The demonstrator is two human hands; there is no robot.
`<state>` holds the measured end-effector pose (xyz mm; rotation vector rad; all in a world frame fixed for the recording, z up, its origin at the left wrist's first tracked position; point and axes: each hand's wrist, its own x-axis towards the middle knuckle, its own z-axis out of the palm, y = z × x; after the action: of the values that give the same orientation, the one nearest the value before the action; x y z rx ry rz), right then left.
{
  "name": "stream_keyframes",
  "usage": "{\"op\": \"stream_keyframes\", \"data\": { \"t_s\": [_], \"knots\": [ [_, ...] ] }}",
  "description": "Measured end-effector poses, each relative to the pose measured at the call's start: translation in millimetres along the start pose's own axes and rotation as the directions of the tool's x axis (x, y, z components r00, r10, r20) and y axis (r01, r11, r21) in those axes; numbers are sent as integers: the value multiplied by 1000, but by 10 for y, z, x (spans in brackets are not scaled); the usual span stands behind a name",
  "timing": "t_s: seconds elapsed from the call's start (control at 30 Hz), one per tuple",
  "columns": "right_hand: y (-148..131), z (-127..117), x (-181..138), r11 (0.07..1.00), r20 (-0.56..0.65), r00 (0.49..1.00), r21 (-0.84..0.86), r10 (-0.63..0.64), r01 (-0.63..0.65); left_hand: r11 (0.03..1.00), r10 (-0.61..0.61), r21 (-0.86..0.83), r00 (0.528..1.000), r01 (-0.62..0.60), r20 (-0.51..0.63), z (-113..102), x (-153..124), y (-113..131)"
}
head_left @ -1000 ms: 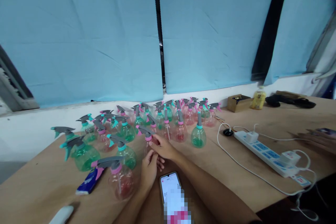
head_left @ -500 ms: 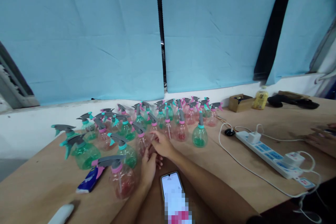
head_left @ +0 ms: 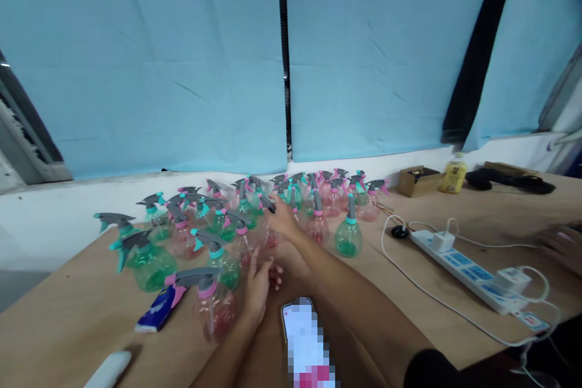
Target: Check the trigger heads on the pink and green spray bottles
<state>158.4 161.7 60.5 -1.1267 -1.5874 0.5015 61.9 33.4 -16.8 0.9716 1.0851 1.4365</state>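
Several small spray bottles [head_left: 254, 212], green and pink with grey trigger heads, stand crowded on the wooden table [head_left: 68, 327]. My right hand [head_left: 280, 219] reaches into the cluster, fingers closed round the neck of a pink spray bottle [head_left: 271, 237] whose grey trigger pokes out to the left. My left hand [head_left: 257, 288] rests nearer to me with its fingers stretched out and apart, right beside a pink-collared bottle [head_left: 244, 245], holding nothing. Just left of it stands a pink bottle [head_left: 213, 309].
A phone [head_left: 300, 327] lies between my forearms. A white power strip [head_left: 464, 267] with plugs and cables runs along the right. A cardboard box [head_left: 416, 180], a yellow bottle [head_left: 452, 173], a blue packet [head_left: 157, 309] and a white object [head_left: 109, 370] lie around. Another person's hand [head_left: 561, 242] shows far right.
My right hand let go of the bottle close to me and moved farther into the cluster onto another bottle. My left hand's fingers came off that bottle and spread.
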Motion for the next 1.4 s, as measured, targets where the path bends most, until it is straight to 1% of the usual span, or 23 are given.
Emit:
{"op": "stream_keyframes", "data": {
  "t_s": [0.13, 0.2, 0.27, 0.33, 0.37, 0.4, 0.47, 0.5, 0.53, 0.6, 0.63, 0.67, 0.7, 0.73, 0.8, 0.9, 0.97, 1.1, 1.2, 1.4],
  "knots": [
    [19, -67, -209, 985, -11, 985, -21, -174, 174, 1000, 5, -15, 1000, -4, 2, -21, 38, -43],
    [28, -119, -290, 974, -31, 974, -2, -225, 226, 1000, 10, -23, 1000, -11, -4, -28, 49, -48],
    [52, -163, -354, 959, -44, 961, 73, -271, 274, 1000, 9, -19, 1000, -9, -12, -29, 51, -43],
    [96, -192, -406, 930, -21, 948, 187, -317, 315, 1000, 6, -2, 1000, -6, -5, -27, 49, -36],
    [123, -201, -428, 917, -7, 946, 245, -323, 315, 1000, 6, 8, 1000, -6, 3, -26, 49, -34],
    [150, -210, -447, 909, 8, 951, 297, -310, 294, 1000, 6, 18, 1000, -6, 12, -26, 50, -34],
    [193, -236, -475, 902, 61, 968, 382, -242, 202, 999, 8, 33, 1000, -9, 20, -27, 58, -41],
    [204, -257, -485, 893, 120, 970, 426, -213, 144, 999, 10, 36, 1000, -10, 22, -29, 63, -45],
    [208, -284, -494, 877, 202, 959, 473, -200, 83, 999, 11, 37, 1000, -12, 23, -30, 69, -50],
    [195, -351, -514, 828, 375, 901, 560, -219, -31, 999, 15, 35, 999, -16, 28, -32, 78, -55],
    [182, -386, -527, 798, 436, 869, 597, -236, -83, 999, 17, 34, 999, -18, 34, -32, 79, -54],
    [168, -416, -543, 771, 476, 844, 624, -247, -126, 999, 18, 34, 999, -20, 42, -30, 77, -52],
    [155, -439, -561, 749, 497, 832, 642, -247, -161, 999, 20, 37, 999, -22, 50, -28, 74, -49],
    [144, -453, -580, 732, 502, 832, 655, -237, -187, 999, 21, 43, 998, -24, 58, -26, 69, -46],
    [132, -455, -615, 709, 490, 850, 669, -195, -223, 998, 23, 53, 997, -27, 69, -25, 58, -43],
    [133, -425, -646, 703, 468, 874, 666, -134, -249, 998, 15, 54, 997, -19, 70, -30, 49, -50],
    [138, -417, -650, 720, 467, 873, 653, -140, -234, 998, 16, 53, 998, -19, 61, -34, 47, -56],
    [143, -451, -657, 758, 475, 858, 628, -193, -177, 998, 23, 58, 997, -28, 71, -32, 43, -54],
    [153, -461, -678, 763, 491, 854, 615, -174, -199, 997, 30, 63, 996, -35, 80, -33, 38, -50],
    [157, -409, -698, 737, 440, 892, 636, -104, -228, 997, 28, 66, 994, -35, 104, -42, 37, -61]
  ]
}}
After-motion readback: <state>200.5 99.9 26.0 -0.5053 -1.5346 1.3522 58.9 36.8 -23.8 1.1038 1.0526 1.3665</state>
